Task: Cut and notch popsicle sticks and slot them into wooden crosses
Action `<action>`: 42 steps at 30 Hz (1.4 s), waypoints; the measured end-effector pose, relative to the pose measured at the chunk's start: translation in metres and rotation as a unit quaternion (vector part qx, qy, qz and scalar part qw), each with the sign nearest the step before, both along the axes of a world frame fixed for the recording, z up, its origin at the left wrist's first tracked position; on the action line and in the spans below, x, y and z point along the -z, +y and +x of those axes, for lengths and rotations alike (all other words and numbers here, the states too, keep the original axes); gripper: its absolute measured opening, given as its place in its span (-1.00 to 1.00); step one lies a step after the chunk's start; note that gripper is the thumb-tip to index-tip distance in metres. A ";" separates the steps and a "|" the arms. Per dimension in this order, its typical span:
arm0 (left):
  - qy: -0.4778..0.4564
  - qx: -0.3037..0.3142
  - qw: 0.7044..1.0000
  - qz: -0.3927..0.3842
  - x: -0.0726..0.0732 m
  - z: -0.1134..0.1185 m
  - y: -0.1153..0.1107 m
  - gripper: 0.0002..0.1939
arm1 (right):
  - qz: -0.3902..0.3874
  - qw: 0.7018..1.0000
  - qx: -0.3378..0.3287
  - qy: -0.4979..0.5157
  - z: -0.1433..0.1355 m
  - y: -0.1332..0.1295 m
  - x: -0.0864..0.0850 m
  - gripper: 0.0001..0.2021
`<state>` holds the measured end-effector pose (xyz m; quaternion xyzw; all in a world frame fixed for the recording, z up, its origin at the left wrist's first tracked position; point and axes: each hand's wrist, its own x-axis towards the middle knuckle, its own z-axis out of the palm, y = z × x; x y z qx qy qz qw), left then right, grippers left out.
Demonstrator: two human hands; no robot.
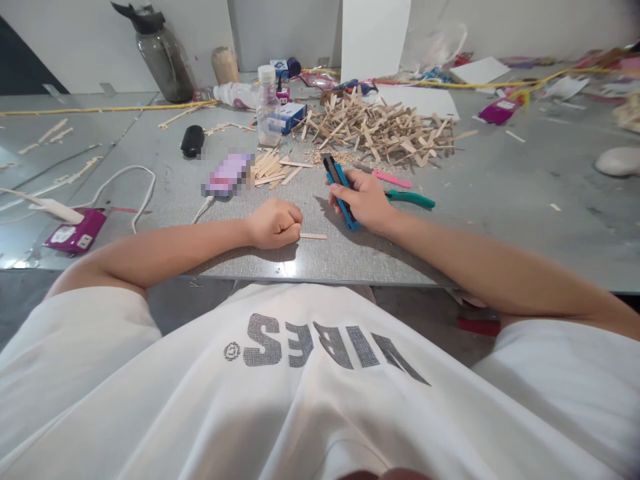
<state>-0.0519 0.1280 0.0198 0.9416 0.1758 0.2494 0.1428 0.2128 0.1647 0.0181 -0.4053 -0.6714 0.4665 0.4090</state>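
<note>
My left hand [276, 224] rests on the grey table, its fingers closed around one end of a wooden craft stick [314, 236]. The stick's other end points right, low over the tabletop. A blue and black utility knife [342, 193] is gripped in my right hand [369, 200], a short way right of the stick. Whether its blade is out I cannot tell. Just beyond my right hand lie a pink-handled tool [393, 179] and a green-handled tool [413, 199], each partly hidden. A small pile of craft sticks [273, 168] lies beyond my left hand.
A large heap of craft sticks [380, 130] covers the back middle. A phone [227, 177] with a white cable, a clear bottle [269, 110] and a black oval object [193, 141] stand left of it. A purple power socket [75, 232] is at left, a white mouse [619, 161] at right.
</note>
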 end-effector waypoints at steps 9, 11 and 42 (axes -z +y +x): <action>-0.020 0.035 0.998 0.040 -0.002 0.001 -0.003 -0.57 | -0.004 1.000 0.003 -0.010 0.000 -0.002 -0.002 -0.66; -0.035 0.050 0.996 0.060 -0.001 0.001 -0.002 -0.59 | -0.004 1.000 0.003 -0.012 0.000 -0.003 -0.003 -0.66; 0.049 -0.123 0.974 0.186 0.004 0.002 0.002 -0.49 | -0.001 1.000 0.005 -0.005 -0.001 -0.003 -0.004 -0.64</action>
